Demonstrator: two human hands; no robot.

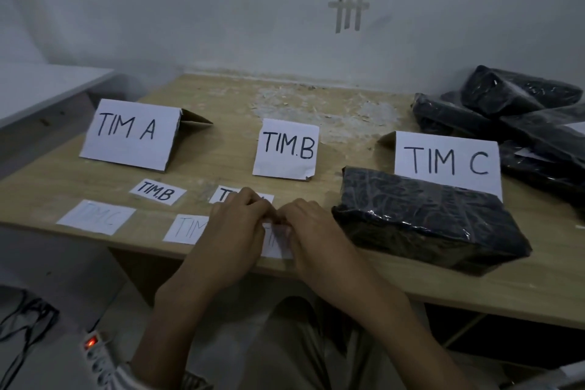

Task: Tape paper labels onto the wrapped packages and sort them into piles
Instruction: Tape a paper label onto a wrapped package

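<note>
At the lower centre of the frame, the left hand [237,225] and right hand [313,231] meet over a small white paper label [274,245] lying at the near edge of the light wooden tabletop [221,158]. The fingers of both hands are curled, tips together, pinching at the label's top edge. Just to the right lies a black plastic-wrapped package [427,225], in front of a folded white sign reading TIM C [446,161]. Folded signs reading TIM A [129,133] and TIM.B [285,149] stand at left and centre. Four more loose paper labels [156,191] lie left of and just beyond the hands. A pile of black wrapped packages [506,111] sits at upper right.
</note>
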